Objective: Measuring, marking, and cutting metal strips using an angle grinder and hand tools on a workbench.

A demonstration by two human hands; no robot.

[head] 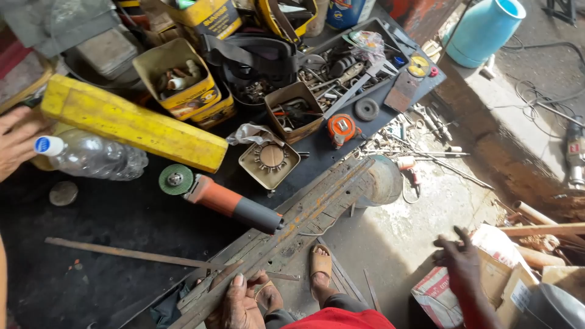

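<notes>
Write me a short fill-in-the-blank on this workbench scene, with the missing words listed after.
1. The left hand rests on the long rusty metal strips at the bench's ____ edge.
2. The angle grinder has an orange body and a ____ disc.
3. The right hand reaches toward a ____ box on the floor.
4. The clear plastic bottle lying on its side has a ____ cap.

Missing words: front; green; cardboard; white

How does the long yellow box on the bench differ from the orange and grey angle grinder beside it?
The long yellow box is rectangular, one colour and bigger. The orange and grey angle grinder is rounded, slimmer and has a green disc. Both lie slanted on the dark bench, touched by neither hand.
</notes>
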